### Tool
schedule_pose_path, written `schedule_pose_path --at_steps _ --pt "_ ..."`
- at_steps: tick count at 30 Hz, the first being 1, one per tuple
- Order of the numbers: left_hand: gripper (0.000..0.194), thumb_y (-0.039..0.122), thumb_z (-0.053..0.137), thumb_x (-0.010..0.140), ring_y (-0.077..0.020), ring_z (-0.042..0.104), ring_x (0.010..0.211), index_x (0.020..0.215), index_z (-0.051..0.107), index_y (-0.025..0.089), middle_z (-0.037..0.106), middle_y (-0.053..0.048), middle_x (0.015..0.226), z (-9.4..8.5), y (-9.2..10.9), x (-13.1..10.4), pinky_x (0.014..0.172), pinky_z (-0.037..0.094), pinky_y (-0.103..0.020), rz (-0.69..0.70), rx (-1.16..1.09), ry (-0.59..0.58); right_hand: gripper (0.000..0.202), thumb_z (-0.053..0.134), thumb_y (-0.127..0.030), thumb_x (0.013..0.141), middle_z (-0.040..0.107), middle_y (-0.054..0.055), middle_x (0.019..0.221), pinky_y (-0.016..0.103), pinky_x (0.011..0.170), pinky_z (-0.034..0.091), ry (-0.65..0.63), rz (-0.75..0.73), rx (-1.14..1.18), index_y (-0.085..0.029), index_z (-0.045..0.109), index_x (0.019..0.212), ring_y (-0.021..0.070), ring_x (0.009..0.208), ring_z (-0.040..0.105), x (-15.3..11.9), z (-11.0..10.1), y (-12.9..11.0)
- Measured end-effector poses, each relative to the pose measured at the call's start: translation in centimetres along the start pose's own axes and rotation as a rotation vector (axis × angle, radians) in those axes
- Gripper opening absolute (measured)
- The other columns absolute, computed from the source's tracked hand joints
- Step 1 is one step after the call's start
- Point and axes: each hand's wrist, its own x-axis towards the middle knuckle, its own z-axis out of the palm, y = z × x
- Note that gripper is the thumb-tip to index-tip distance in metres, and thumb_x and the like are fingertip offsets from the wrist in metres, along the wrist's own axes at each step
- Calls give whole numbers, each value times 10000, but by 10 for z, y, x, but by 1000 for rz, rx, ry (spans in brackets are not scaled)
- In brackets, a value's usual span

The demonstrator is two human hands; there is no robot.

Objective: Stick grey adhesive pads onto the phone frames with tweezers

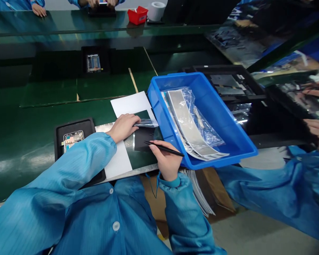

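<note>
My left hand (124, 127) pinches the end of a thin clear plastic strip (148, 123) over white sheets (118, 161) on the green bench. Black tweezers (167, 149) are in my right hand (168, 161), their tips pointing left over a dark rectangular piece (143, 140). To the left, a phone frame with exposed circuitry (73, 138) lies in a black tray (59, 135), partly covered by my left sleeve. A blue bin (223, 124) beside my right hand holds silvery strips (182, 115) and clear plastic wrap (211, 132).
Another phone frame (93, 63) sits in a black tray farther back. A red box (137, 15) and a white roll (156, 11) stand on the far ledge. Co-workers' hands show at the top left and right edge. A black tray (251, 79) lies behind the bin.
</note>
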Motion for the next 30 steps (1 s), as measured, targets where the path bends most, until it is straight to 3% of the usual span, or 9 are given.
schedule_pose_path --at_steps 10,18,30 --pt "174 279 578 958 -181 659 879 1026 702 178 733 -51 956 -24 15 -28 781 496 -292 21 -70 55 158 785 -298 806 771 54 990 429 892 623 -60 -77 63 -245 745 949 241 906 752 19 23 -18" --pt "248 311 498 998 -197 661 896 1034 706 182 736 -65 967 -23 11 -38 808 509 -320 49 -5 18 128 781 -308 803 774 56 956 433 890 619 -70 -146 28 -232 743 898 245 902 745 27 33 -16" --pt "240 289 490 1000 -204 640 867 1019 699 171 733 -66 951 -24 12 -43 786 499 -329 88 63 35 119 804 -267 781 787 40 924 419 863 622 -73 -131 26 -236 763 888 237 866 748 28 35 -19"
